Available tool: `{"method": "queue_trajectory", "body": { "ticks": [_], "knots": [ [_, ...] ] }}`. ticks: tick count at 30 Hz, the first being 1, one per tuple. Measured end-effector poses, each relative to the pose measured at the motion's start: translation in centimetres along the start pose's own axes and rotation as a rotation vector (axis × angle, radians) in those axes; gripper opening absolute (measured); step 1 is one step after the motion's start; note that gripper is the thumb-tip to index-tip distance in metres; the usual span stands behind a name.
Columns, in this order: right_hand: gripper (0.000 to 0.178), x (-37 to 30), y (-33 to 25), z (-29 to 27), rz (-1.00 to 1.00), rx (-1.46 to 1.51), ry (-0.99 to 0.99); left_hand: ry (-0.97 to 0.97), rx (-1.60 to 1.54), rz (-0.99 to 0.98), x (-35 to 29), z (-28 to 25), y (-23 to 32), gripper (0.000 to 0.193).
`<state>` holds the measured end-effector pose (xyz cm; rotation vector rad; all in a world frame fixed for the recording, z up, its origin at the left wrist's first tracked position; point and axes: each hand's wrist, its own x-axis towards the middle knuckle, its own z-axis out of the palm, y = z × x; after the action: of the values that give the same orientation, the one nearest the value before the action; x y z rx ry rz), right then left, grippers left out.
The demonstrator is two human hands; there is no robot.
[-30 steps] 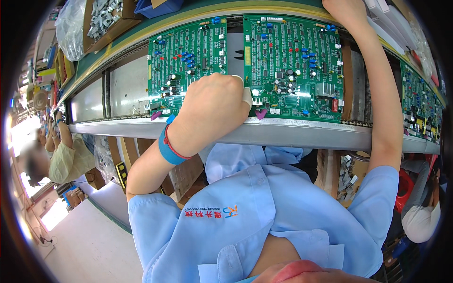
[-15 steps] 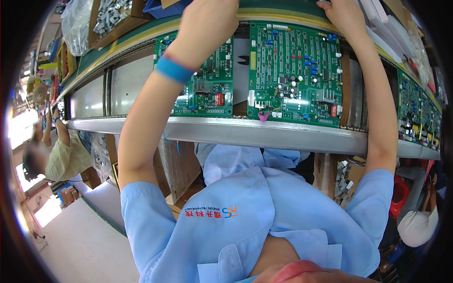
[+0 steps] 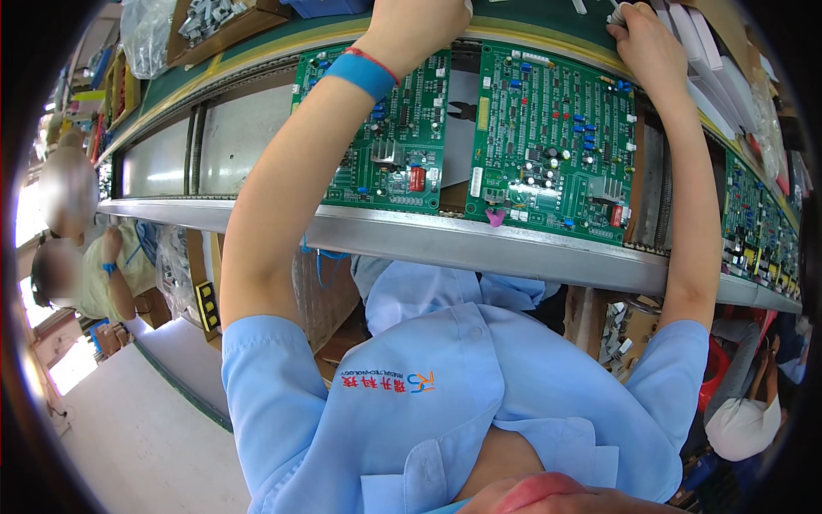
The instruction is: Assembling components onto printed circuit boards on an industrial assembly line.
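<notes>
Two green circuit boards full of small parts lie side by side on the metal-edged conveyor line [image 3: 479,244]: one board [image 3: 556,141] to the right and another [image 3: 402,176] partly behind my left forearm. Beyond the left board, my left hand [image 3: 417,27] reaches to the far green bench top; its fingers are cut off by the upper edge. Past the right board's far corner, my right hand [image 3: 648,43] is closed, thumb and fingers pinching a small pale piece [image 3: 616,16]. A pink piece [image 3: 496,218] sits on the right board's near edge.
Far left stands a carton of metal parts [image 3: 210,19] beside a blue bin [image 3: 330,7]. White boxes [image 3: 702,51] lean at the far right. More boards [image 3: 762,223] sit farther right on the line. Co-workers [image 3: 116,265] are at left and right. Dark plier-like jaws [image 3: 462,110] show between the boards.
My left hand has moved right and slightly up. My right hand has shifted right, and a small pale piece now shows in its fingers. The boards appear a little farther right in view.
</notes>
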<state>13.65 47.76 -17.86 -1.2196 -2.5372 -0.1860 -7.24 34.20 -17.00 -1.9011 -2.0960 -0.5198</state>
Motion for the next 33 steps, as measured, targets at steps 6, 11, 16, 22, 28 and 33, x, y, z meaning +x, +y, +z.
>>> {"method": "queue_trajectory", "body": {
  "ticks": [6,11,16,22,28,33],
  "knots": [
    [0.023,1.1,4.6,4.4,-0.196,0.033,0.125,-0.019,-0.504,-0.252,-4.9,-6.0,-0.8,0.017],
    [0.023,1.1,4.1,5.7,-0.204,0.164,0.068,-0.136,-0.631,-0.724,-13.2,-11.0,-5.6,0.022],
    [0.027,2.3,5.6,4.9,-0.074,0.23,-0.063,-0.28,-0.563,-0.971,-19.8,-12.7,-8.5,0.021],
    [0.032,3.7,9.6,6.4,0.041,0.414,-0.254,-0.379,-0.492,-0.884,-21.3,-10.8,-8.7,0.022],
    [0.028,3.4,7.3,5.2,-0.165,0.329,-0.175,-0.396,-0.433,-0.788,-21.5,-10.6,-9.0,0.018],
    [0.02,2.2,2.8,1.8,-0.131,0.125,-0.114,-0.441,-0.255,-0.689,-20.9,-10.4,-8.9,0.018]
  ]
}}
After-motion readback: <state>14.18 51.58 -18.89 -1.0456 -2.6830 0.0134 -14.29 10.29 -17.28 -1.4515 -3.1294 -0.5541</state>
